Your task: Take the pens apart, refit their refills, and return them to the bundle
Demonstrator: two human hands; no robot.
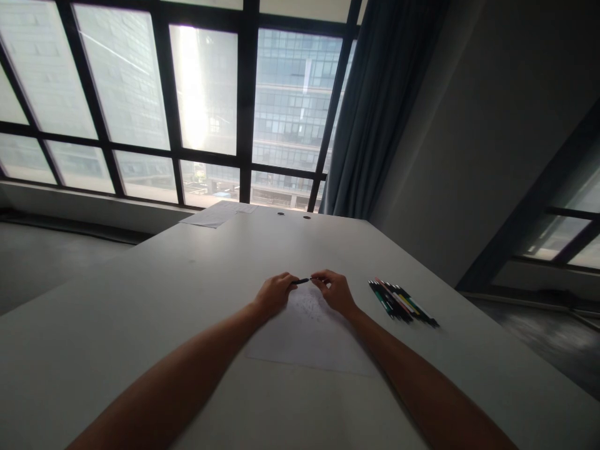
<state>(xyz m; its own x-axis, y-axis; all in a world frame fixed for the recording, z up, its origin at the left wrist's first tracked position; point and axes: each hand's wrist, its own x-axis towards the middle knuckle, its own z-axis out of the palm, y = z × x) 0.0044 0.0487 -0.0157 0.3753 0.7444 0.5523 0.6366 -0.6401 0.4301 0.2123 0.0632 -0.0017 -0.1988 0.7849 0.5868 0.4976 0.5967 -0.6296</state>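
My left hand (275, 292) is closed around a black pen (301, 281), which points right toward my other hand. Facing it, my right hand (336, 291) pinches a small dark piece (317, 279) that looks like a pen cap, close to the pen's tip. Whether the two touch is too small to tell. Under both hands lies a white sheet of paper (300, 344) with scattered dark marks on its upper part. A group of pens (398, 301), mostly black with some green, red and yellow, lies side by side to the right of my right hand.
Everything lies on a long white table (197, 275). At its far left end are several papers (213, 214), and two small dark discs (294, 215) sit near the far edge. Beyond stand large windows (204, 94) and a dark curtain (375, 106).
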